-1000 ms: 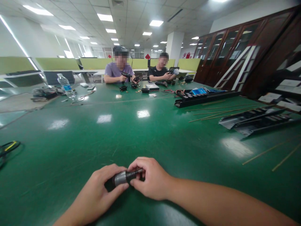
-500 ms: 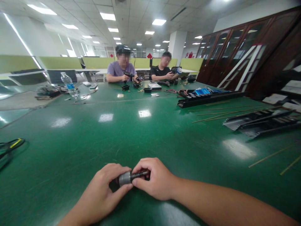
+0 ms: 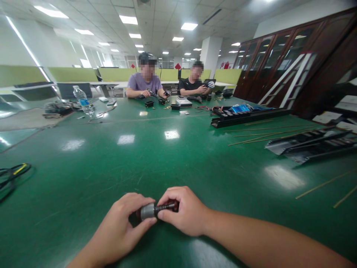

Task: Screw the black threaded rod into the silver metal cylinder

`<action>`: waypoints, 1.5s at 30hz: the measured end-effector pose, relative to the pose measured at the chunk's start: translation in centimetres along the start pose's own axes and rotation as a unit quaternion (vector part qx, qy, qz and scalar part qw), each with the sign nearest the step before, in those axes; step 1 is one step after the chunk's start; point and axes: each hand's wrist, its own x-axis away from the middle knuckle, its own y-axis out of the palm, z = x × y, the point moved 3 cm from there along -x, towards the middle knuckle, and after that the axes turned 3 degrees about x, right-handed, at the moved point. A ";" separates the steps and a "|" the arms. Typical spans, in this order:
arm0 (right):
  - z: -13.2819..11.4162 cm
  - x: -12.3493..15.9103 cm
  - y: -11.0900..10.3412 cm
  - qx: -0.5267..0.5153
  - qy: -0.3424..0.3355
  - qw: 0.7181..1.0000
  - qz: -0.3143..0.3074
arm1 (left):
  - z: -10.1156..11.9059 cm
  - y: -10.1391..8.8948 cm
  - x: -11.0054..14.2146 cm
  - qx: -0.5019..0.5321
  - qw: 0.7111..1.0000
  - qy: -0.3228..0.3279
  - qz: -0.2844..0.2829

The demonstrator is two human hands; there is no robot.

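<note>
A grey metal cylinder with a thin, dark ribbed shaft (image 3: 147, 211) lies sideways between my hands, low over the green table. My left hand (image 3: 125, 219) grips the cylinder's left end, with the thumb below and the fingers above. Thumb and fingertips of my right hand (image 3: 184, 214) pinch the ribbed shaft on the right. A dark reddish end of the part shows inside the right hand's curl. The palms and fingers hide both ends in part, so I cannot tell the exact kind of part.
Black metal channels (image 3: 315, 147) and thin rods (image 3: 267, 134) lie on the green table (image 3: 156, 160) to the right. A black cable (image 3: 13, 175) is at the left edge. Farther off stand a water bottle (image 3: 80, 98) and small black boxes (image 3: 175, 107). Two people sit across the table.
My hands keep almost the same grip; slightly more of the reddish end shows by my right hand. Across the table, the person in purple has lowered the power drill.
</note>
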 end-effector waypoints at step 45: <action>0.1 0.1 0.0 0.005 0.009 1.000 -0.008 | 0.5 -0.5 -0.2 0.003 0.999 -0.025 -0.032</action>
